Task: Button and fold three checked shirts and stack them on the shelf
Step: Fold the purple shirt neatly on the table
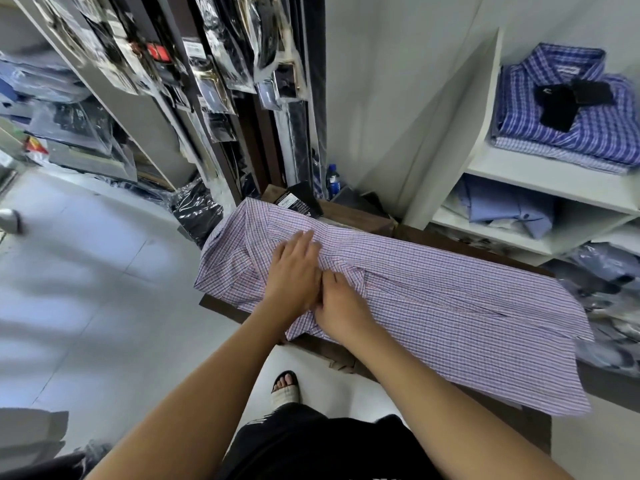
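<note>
One checked shirt [433, 296] lies flat on the dark wooden counter [356, 216], long axis running from the collar at the counter's far-left end to the hem at its near-right end. I see both hands meeting near the collar end: left hand [294, 271] flat and relaxed, pressing the cloth; right hand [341, 306] just beside it, touching, fingers tucked at the placket. I cannot tell whether they pinch anything. Buttons are too small to make out. Right of the counter, a shelf [554, 181] bears folded checked shirts [568, 109].

Floor [86, 271] left of the table [346, 355] lay open; shelves [540, 181] crowded its right, a bottle [333, 180], perhaps boxes, stood behind.
</note>
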